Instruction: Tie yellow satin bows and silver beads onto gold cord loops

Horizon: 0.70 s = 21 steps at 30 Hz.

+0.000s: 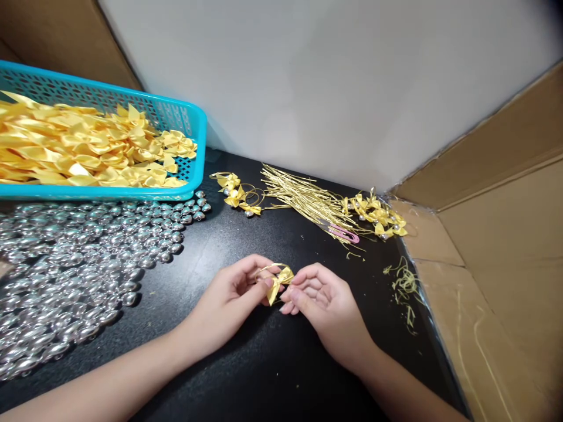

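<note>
Between my hands, above the black table, is a yellow satin ribbon bow (281, 280) with a thin gold cord looping behind it. My left hand (240, 287) grips the bow between thumb and fingers. Close against the bow's right side, my right hand (321, 302) has its thumb and fingertips pinched together, the other fingers curled. What lies in that pinch is too small to make out. Farther back lie a bundle of gold cords (303, 199) and a pink clip-shaped piece (343, 232).
A turquoise basket (200, 146) of yellow bows stands back left, with many shiny silver beads (97, 264) spread before it. Bows with cords and beads lie in two groups, a left group (240, 196) and a right group (378, 215). Cord scraps (404, 284) lie near the cardboard wall (497, 176).
</note>
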Each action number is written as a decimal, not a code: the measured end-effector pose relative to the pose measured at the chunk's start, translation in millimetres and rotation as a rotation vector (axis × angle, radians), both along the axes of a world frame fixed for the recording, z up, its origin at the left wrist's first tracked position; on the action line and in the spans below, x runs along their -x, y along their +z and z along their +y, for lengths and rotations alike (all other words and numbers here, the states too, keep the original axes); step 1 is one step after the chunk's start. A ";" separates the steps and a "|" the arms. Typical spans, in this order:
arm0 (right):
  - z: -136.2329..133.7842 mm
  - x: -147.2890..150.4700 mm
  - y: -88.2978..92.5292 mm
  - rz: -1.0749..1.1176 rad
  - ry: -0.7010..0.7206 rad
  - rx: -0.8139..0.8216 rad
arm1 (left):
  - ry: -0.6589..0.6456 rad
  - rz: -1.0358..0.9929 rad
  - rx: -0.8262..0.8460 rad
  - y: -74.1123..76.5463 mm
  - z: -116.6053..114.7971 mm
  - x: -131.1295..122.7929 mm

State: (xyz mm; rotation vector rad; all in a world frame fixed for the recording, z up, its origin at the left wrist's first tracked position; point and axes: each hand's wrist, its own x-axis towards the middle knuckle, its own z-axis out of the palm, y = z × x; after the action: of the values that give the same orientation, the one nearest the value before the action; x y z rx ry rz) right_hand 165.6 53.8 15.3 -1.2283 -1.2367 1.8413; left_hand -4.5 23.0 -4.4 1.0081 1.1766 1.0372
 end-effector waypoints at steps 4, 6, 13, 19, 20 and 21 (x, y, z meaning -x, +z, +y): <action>0.1 -0.6 1.5 -0.019 -0.005 -0.005 | 0.001 -0.045 0.022 -0.5 1.5 0.2; -0.8 0.3 1.2 -0.027 -0.010 -0.006 | -0.015 -0.061 0.020 -1.8 0.7 0.3; -7.9 7.0 -6.4 -0.034 -0.032 -0.015 | -0.078 0.014 -0.032 -4.3 -5.2 -2.5; -4.6 -2.8 -3.0 0.077 0.044 -0.130 | -0.011 -0.029 -0.012 -3.3 -2.2 -1.3; -3.0 -6.3 -0.5 0.142 0.085 -0.171 | 0.023 -0.045 -0.005 -3.5 -1.4 -0.8; -1.3 -9.9 2.3 0.217 0.120 -0.225 | 0.057 -0.058 0.003 -3.8 -0.8 -0.5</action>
State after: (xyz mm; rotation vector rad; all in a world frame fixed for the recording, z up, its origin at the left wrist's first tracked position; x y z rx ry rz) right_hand 175.5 52.6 17.6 -0.8271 -1.3749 1.8066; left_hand -4.1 22.2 -8.1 0.9405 1.1653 1.1022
